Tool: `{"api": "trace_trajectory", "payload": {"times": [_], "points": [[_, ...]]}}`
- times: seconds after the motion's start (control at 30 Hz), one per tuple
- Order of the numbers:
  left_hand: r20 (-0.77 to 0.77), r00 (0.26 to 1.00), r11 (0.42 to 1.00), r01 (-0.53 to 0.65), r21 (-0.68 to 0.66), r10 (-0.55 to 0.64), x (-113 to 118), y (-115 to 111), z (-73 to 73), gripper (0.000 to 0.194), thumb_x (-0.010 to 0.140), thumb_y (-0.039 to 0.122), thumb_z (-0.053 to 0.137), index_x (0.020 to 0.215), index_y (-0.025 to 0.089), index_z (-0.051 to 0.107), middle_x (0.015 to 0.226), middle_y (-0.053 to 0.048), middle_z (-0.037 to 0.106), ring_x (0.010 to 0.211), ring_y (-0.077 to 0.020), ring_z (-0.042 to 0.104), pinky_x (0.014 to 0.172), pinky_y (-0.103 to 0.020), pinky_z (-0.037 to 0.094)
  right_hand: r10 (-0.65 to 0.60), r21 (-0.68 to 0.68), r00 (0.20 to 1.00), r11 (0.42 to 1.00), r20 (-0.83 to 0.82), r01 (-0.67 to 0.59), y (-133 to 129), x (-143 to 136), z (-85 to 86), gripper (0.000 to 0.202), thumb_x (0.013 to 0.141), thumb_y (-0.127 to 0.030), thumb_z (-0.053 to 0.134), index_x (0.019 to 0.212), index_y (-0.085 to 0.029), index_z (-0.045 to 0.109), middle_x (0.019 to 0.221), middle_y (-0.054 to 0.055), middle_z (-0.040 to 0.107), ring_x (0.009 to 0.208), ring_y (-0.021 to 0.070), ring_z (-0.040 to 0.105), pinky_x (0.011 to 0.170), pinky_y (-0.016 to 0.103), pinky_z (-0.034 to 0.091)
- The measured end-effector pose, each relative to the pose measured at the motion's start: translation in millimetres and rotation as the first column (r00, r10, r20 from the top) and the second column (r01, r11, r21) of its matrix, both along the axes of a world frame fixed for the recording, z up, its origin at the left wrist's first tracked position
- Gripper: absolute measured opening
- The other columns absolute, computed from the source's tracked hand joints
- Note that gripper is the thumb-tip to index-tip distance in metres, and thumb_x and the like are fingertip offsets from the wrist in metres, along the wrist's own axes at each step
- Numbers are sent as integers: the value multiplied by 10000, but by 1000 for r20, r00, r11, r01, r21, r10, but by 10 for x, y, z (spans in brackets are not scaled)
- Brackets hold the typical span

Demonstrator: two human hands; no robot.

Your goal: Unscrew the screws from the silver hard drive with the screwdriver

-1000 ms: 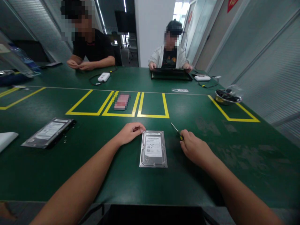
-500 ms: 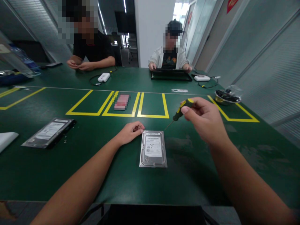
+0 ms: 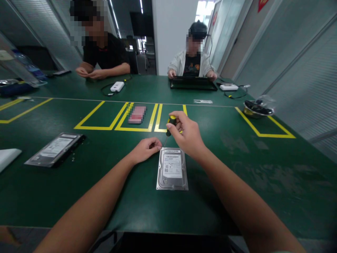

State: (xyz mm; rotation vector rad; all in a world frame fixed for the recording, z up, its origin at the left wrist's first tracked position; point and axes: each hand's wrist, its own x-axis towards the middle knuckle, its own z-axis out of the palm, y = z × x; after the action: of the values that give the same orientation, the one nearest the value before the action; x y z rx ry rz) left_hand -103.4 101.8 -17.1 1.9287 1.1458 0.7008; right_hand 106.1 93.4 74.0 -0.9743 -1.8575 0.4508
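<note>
A silver hard drive point(image 3: 172, 168) with a white label lies flat on the green table in front of me. My right hand point(image 3: 188, 135) grips a green-and-yellow screwdriver point(image 3: 169, 126) above the drive's far edge. Its thin shaft points steeply down to the far left corner of the drive, by my left fingertips. My left hand point(image 3: 146, 150) rests on the table at that same corner, thumb and fingers curled together. Whether something small is pinched there is too fine to see.
Another hard drive point(image 3: 55, 149) lies at the left, small bits beside it. Yellow tape frames point(image 3: 94, 128) mark the table; one holds a pink blurred item point(image 3: 137, 115). A bowl of dark things point(image 3: 258, 108) stands far right. Two people sit opposite, one holding a black frame point(image 3: 193, 83).
My right hand has brought the screwdriver leftward, from the drive's far right corner to its far left corner, and tilted it more upright. My left hand and the drive stay put.
</note>
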Motion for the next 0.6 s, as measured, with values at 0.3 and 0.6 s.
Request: {"api": "trace_trajectory", "payload": {"times": [0.3, 0.6], "points": [[8, 1000, 1000, -3, -13, 4, -9, 2, -14, 176, 871, 323, 590, 883, 152, 625, 818, -19, 636, 726, -139, 560, 651, -253, 429, -10, -32, 1000, 999, -3, 10, 57, 0, -114, 228, 888, -301, 551, 1101, -218, 548, 724, -40, 550, 595, 109, 508, 628, 265, 392], [29, 1000, 1000, -4, -19, 4, 0, -5, -6, 192, 865, 333, 592, 886, 147, 630, 816, -26, 639, 710, -140, 558, 642, -255, 437, -2, -54, 1000, 999, 6, 2, 57, 1, -106, 225, 888, -303, 550, 1091, -207, 549, 704, -39, 530, 598, 115, 507, 626, 274, 386]]}}
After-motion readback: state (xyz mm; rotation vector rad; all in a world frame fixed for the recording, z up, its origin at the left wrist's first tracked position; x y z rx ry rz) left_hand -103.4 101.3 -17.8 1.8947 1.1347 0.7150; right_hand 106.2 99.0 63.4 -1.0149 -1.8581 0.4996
